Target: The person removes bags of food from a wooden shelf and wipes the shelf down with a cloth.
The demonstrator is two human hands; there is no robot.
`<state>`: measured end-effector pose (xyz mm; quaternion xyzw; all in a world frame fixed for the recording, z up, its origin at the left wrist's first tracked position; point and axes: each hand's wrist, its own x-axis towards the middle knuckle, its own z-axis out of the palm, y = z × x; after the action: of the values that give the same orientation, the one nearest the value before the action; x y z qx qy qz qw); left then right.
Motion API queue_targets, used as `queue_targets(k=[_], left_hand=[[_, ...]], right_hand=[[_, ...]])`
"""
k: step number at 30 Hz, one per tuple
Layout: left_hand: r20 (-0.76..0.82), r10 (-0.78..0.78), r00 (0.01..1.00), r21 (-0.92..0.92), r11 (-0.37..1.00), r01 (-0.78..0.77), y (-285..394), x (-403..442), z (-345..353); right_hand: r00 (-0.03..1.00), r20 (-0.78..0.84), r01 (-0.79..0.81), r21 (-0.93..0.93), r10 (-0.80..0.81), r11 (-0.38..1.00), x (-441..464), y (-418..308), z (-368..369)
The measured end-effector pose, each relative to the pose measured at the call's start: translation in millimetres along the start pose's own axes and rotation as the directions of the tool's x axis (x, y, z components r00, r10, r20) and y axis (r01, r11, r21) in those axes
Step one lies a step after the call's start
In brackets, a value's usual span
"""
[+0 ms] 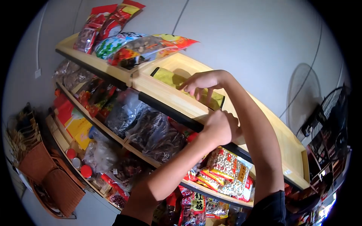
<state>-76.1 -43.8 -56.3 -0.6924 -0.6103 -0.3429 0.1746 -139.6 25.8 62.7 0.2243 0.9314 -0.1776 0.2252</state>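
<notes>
On the top wooden shelf (271, 124) lies a yellow-green folded cloth or pouch (167, 77) with dark ends. My right hand (205, 83) reaches over it from above, fingers spread and curved down near its surface; whether they touch it cannot be told. Lower and nearer, my left hand (222, 127) is at the shelf's front edge, its fingers curled and turned away from view. What it holds, if anything, is hidden. Both forearms cross in front of the shelves.
Bagged dried goods (151, 47) fill the top shelf's left section. Dark bagged goods (152, 132) and nut packs (228, 167) line the shelf below. Red-lidded jars (86, 171) stand lower left, near a wicker chair (62, 188). A black fan (326, 113) stands at right.
</notes>
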Motion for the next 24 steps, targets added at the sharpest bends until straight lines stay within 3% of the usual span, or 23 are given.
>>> queue_targets(k=[4, 6, 7, 8, 13, 15, 19, 21, 24], left_hand=[[-0.185, -0.076, 0.98, -0.237, 0.971, 0.03, -3.8, -11.1, -0.7], [-0.055, -0.204, 0.977, -0.642, 0.757, 0.122, -9.2, -10.0, 21.8], [-0.139, -0.121, 0.983, -0.513, 0.857, 0.033, -10.2, -9.8, 25.1], [-0.147, -0.129, 0.981, -0.51, 0.859, 0.036, -15.3, -8.5, 27.6], [0.064, 0.066, 0.996, -0.57, 0.821, -0.018, -38.2, -8.4, 17.6], [0.11, 0.111, 0.988, -0.585, 0.811, -0.026, -39.6, -10.3, 20.6], [-0.272, -0.051, 0.961, -0.476, 0.875, -0.089, -35.5, -16.9, 68.1], [-0.367, -0.062, 0.928, -0.453, 0.884, -0.12, -27.8, -10.7, 70.3], [-0.335, -0.012, 0.942, -0.403, 0.905, -0.132, -20.1, -13.0, 24.8]], right_hand=[[0.998, 0.014, 0.055, -0.063, -0.054, 0.996, 34.6, -47.6, 3.5], [0.996, -0.009, 0.082, -0.105, -0.084, 0.991, 50.6, -60.4, 6.4], [0.989, -0.09, 0.108, -0.131, -0.12, 0.985, 56.0, -65.1, 7.8], [0.973, -0.171, 0.131, -0.156, -0.157, 0.979, 60.6, -69.1, 8.1], [0.927, -0.294, 0.149, -0.282, -0.233, 0.948, 79.7, -70.4, 8.5], [0.905, -0.335, 0.223, -0.146, -0.261, 0.964, 77.5, -63.4, 11.7], [0.946, -0.234, 0.209, -0.092, -0.225, 0.974, 54.2, -63.7, 11.9], [0.963, -0.14, 0.213, -0.124, -0.229, 0.969, 51.4, -58.8, 11.3], [0.985, -0.147, 0.077, -0.094, -0.091, 0.993, 46.3, -47.6, 8.6]])
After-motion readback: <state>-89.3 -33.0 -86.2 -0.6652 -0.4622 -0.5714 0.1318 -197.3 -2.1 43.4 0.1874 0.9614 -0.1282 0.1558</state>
